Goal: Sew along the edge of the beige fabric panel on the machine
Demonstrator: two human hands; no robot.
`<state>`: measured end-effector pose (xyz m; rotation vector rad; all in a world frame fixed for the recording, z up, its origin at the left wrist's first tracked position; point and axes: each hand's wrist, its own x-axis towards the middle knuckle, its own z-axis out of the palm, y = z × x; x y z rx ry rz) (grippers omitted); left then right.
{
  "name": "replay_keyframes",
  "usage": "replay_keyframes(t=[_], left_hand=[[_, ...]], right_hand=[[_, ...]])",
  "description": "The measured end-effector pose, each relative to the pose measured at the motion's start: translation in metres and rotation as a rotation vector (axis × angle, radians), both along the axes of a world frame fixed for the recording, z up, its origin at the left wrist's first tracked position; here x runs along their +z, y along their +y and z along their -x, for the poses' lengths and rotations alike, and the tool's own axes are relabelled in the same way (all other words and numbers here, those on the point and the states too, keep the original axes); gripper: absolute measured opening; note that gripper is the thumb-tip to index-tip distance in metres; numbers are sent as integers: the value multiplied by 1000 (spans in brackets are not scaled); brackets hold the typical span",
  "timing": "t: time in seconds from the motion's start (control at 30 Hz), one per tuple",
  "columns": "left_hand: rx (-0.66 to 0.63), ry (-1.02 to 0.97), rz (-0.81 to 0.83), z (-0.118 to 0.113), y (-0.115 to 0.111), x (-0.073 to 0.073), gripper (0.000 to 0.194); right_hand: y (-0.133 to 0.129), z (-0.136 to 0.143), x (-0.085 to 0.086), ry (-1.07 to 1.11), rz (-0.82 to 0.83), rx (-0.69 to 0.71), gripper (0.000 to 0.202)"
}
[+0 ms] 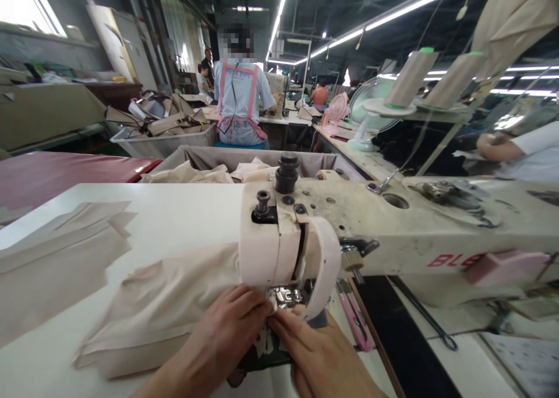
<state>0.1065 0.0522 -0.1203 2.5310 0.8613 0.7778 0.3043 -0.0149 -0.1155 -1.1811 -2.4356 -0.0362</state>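
Both hands work close together at the needle area of a cream sewing machine (262, 241). My left hand (236, 322) pinches the edge of a beige fabric piece (161, 299), just in front of the metal presser foot (286, 295). Fingertip to fingertip with it, my right hand (312, 340) is closed on the same edge, right of the foot. Most of the fabric lies to the left on the white table, loosely folded. What the fingertips grip is partly covered by the fingers.
More beige pieces (65, 258) lie flat at the far left. Pink thread snips (356, 319) rest right of the needle area. Behind the machine stands a grey bin (323, 159) with beige cloth. Thread cones (410, 78) stand at upper right. A co-worker (240, 98) sits ahead.
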Motion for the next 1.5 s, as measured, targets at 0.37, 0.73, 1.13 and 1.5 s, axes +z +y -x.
replay_keyframes(t=[0.37, 0.73, 1.13, 1.5], left_hand=[[56, -126, 164, -1, 0, -2, 18], [65, -122, 122, -2, 4, -7, 20], [73, -138, 73, -6, 3, -3, 23], [105, -185, -11, -9, 1, -2, 23]], right_hand=[[-4, -2, -10, 28, 67, -61, 70], [-3, 1, -20, 165, -18, -88, 56], [-7, -7, -6, 333, 214, -88, 60], [-8, -7, -7, 262, 220, -108, 65]])
